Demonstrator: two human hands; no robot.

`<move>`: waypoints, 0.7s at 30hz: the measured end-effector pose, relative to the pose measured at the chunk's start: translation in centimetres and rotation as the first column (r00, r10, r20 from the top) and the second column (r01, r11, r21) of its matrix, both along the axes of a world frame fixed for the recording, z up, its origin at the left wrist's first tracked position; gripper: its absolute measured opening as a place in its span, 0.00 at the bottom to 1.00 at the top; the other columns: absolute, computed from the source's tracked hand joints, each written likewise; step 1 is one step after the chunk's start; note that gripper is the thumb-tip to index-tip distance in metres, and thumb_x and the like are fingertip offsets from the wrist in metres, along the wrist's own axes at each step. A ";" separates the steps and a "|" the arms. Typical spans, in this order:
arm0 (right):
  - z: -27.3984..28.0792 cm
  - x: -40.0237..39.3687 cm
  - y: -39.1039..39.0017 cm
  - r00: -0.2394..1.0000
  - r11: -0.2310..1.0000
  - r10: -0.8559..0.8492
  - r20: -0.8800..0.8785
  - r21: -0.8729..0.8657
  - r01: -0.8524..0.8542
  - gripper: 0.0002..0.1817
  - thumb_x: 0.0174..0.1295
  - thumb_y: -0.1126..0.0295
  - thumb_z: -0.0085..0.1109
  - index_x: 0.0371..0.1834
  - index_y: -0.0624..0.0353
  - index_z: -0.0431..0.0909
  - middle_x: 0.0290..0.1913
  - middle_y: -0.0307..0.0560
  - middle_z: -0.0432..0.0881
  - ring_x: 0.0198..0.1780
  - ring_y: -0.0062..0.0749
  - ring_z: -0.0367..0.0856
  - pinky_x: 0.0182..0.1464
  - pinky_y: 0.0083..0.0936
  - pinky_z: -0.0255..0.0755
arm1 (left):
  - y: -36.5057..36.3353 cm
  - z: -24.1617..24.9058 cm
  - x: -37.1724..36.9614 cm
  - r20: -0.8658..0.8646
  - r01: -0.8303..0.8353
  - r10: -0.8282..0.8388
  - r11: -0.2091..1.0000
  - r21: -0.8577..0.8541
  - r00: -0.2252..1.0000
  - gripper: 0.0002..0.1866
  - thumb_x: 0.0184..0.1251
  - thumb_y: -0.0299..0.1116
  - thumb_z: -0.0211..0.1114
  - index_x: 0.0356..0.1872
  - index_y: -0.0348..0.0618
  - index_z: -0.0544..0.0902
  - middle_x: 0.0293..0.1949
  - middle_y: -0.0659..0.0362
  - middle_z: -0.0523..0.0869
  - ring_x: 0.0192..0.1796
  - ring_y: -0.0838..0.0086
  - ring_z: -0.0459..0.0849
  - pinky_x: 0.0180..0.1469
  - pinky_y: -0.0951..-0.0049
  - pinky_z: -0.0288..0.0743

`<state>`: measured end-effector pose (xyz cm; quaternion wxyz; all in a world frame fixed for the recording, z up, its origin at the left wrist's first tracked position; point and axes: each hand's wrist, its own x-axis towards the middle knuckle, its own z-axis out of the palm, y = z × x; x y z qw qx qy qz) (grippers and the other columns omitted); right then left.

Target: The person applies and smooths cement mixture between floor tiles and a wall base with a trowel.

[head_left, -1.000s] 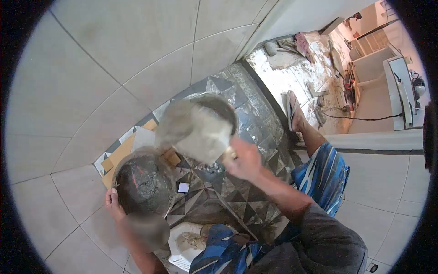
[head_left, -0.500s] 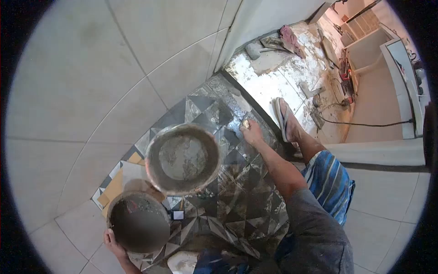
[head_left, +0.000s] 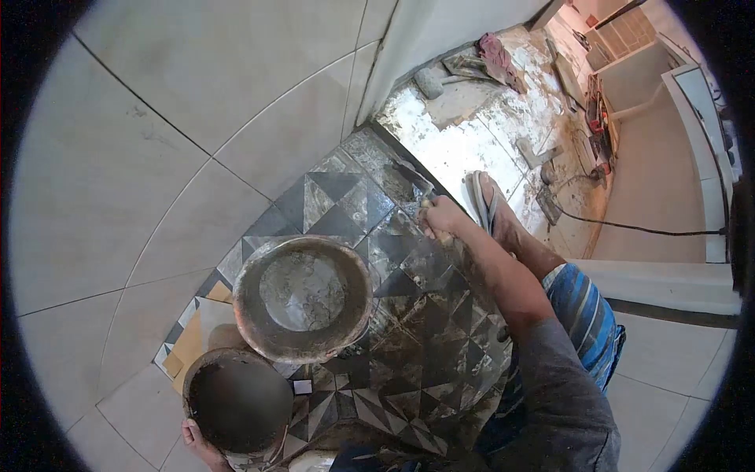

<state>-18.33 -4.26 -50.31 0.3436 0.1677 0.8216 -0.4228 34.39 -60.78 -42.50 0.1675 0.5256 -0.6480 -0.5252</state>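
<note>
My right hand (head_left: 444, 219) is closed round the handle of a trowel (head_left: 414, 178), its blade pointing up and left over the patterned floor tiles (head_left: 346, 206) beside the dark threshold strip. At the lower left, my left hand (head_left: 203, 444) grips the near side of a round bucket (head_left: 189, 385); the inside looks dark and blurred. Just beyond it stands a second, wider bucket (head_left: 245, 326), grey and crusted inside, with wet-looking residue on its bottom. Neither hand touches that one.
Pale wall tiles (head_left: 173, 118) rise on the left. Cardboard pieces (head_left: 187, 346) lie beside the buckets, with a small white block (head_left: 303, 387) nearby. Past the threshold are a mallet (head_left: 429, 82), a pink cloth (head_left: 497, 59) and a black cable (head_left: 629, 228). My sandalled foot (head_left: 489, 204) rests there.
The view has shifted slightly. My right hand has turned, so the trowel blade now shows more clearly along the threshold. My left hand stays at the lower bucket.
</note>
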 end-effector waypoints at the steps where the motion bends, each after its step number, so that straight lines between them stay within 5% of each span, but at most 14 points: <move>1: 0.4 -0.7 -0.4 0.999 1.000 -0.011 0.032 0.011 0.010 0.15 0.66 0.67 0.57 0.43 0.73 0.79 0.31 0.58 0.83 0.28 0.36 0.84 0.25 0.33 0.75 | -0.3 -0.3 0.5 0.029 -0.010 0.011 0.999 -0.053 1.000 0.13 0.77 0.41 0.61 0.45 0.39 0.77 0.40 0.64 0.79 0.43 0.79 0.76 0.48 0.75 0.73; 4: -1.7 -4.7 0.6 0.993 0.987 0.087 0.077 0.131 -0.097 0.15 0.68 0.66 0.54 0.41 0.69 0.83 0.29 0.57 0.84 0.30 0.38 0.85 0.31 0.37 0.78 | -1.4 -0.4 2.1 -0.004 0.167 -0.167 0.986 -0.014 0.986 0.14 0.77 0.41 0.61 0.43 0.39 0.78 0.38 0.64 0.79 0.41 0.80 0.75 0.47 0.77 0.71; 6: -1.4 -7.4 0.9 0.694 0.684 0.720 -0.027 0.200 -0.702 0.11 0.65 0.72 0.56 0.30 0.72 0.78 0.22 0.49 0.81 0.19 0.33 0.81 0.21 0.38 0.77 | -0.6 -0.1 1.2 -0.033 0.126 -0.127 0.992 -0.020 0.991 0.13 0.77 0.41 0.61 0.42 0.39 0.79 0.36 0.65 0.79 0.41 0.80 0.74 0.46 0.77 0.70; 10: 2.4 -10.1 -2.0 0.825 0.799 0.522 0.219 0.215 -0.562 0.07 0.64 0.75 0.53 0.31 0.65 0.79 0.21 0.49 0.80 0.19 0.33 0.78 0.20 0.33 0.73 | 0.0 -0.2 0.3 -0.091 0.089 -0.086 0.996 0.030 0.992 0.14 0.77 0.42 0.61 0.40 0.40 0.79 0.35 0.66 0.77 0.39 0.80 0.72 0.44 0.78 0.68; 11: -2.9 -12.6 0.3 0.719 0.721 0.656 0.229 0.089 -0.687 0.07 0.68 0.72 0.53 0.34 0.63 0.77 0.20 0.46 0.77 0.19 0.32 0.76 0.20 0.31 0.72 | 0.9 0.2 -0.7 -0.097 0.085 -0.082 0.996 0.032 0.992 0.14 0.77 0.42 0.61 0.40 0.40 0.79 0.35 0.66 0.77 0.39 0.80 0.72 0.44 0.78 0.68; 12: -1.6 -12.5 -0.3 0.718 0.719 0.658 0.227 0.093 -0.689 0.07 0.68 0.72 0.53 0.34 0.63 0.77 0.20 0.46 0.77 0.19 0.32 0.76 0.20 0.31 0.72 | 2.4 1.2 -2.2 -0.077 0.026 -0.027 0.999 -0.019 0.997 0.14 0.77 0.42 0.61 0.40 0.40 0.79 0.35 0.66 0.77 0.39 0.80 0.71 0.44 0.77 0.68; 14: 2.6 -12.0 -2.9 0.939 0.983 0.074 0.335 0.136 -0.126 0.09 0.71 0.68 0.53 0.36 0.61 0.74 0.20 0.44 0.75 0.18 0.32 0.75 0.20 0.30 0.72 | 3.1 1.8 -2.8 -0.067 -0.038 0.033 0.996 -0.076 0.997 0.14 0.77 0.42 0.62 0.40 0.40 0.79 0.35 0.66 0.76 0.39 0.80 0.71 0.45 0.77 0.68; 16: 2.2 -12.0 -2.7 0.943 0.984 0.049 0.328 0.146 -0.102 0.13 0.74 0.63 0.53 0.32 0.59 0.74 0.22 0.43 0.76 0.19 0.31 0.75 0.21 0.29 0.72 | 3.0 1.6 -2.3 0.029 0.094 -0.091 0.984 -0.150 0.995 0.13 0.76 0.41 0.62 0.40 0.39 0.79 0.36 0.65 0.77 0.40 0.79 0.71 0.46 0.76 0.68; 18: 0.5 -12.2 -1.1 0.939 0.962 0.160 0.304 0.167 -0.218 0.09 0.70 0.66 0.57 0.44 0.59 0.82 0.39 0.49 0.80 0.30 0.38 0.80 0.27 0.37 0.77 | 2.9 1.0 -1.8 0.016 0.123 -0.122 0.982 -0.142 0.992 0.13 0.76 0.40 0.62 0.41 0.38 0.80 0.36 0.66 0.77 0.40 0.80 0.71 0.46 0.76 0.68; 21: 3.1 -10.9 0.0 0.931 0.963 0.237 0.278 0.059 -0.263 0.12 0.71 0.63 0.59 0.30 0.56 0.75 0.24 0.40 0.75 0.21 0.29 0.76 0.21 0.29 0.74 | 3.8 1.7 -2.7 -0.002 0.118 -0.120 0.980 -0.159 0.993 0.13 0.76 0.39 0.63 0.41 0.37 0.80 0.36 0.66 0.76 0.40 0.80 0.71 0.45 0.77 0.67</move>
